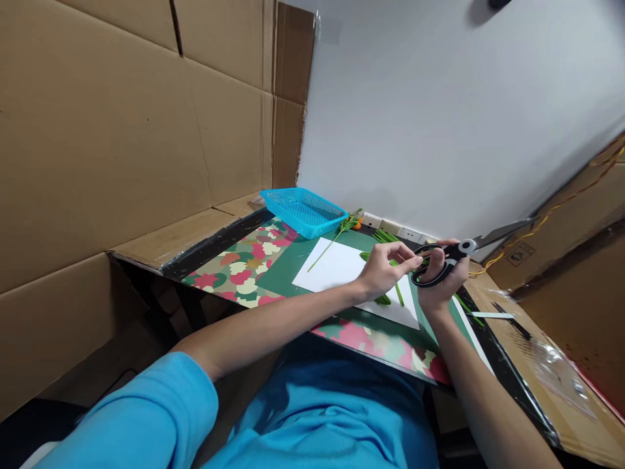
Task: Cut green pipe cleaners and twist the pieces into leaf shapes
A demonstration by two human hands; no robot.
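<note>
My right hand [446,277] grips black-and-grey scissors [502,233] by the handles, their blades pointing right and away. Close by on the left, my left hand [385,268] has its thumb and fingers pinched together near the scissor handles; what they hold is too small to make out. Beneath the hands, green fuzzy pipe cleaners [400,294] lie on a white sheet of paper [322,260]. Past the left hand is a bundle of green pipe cleaners [385,236]. A long-stemmed green piece [346,225] with orange at its top rests across the sheet's far left corner.
A blue plastic basket [312,228] stands at the back left on the green mat [278,277]. Power sockets [390,226] line the wall edge. Rightward lie a white strip [493,315], a black pen-like tool [517,327] and a clear plastic bag [561,374]. Cardboard walls the left side.
</note>
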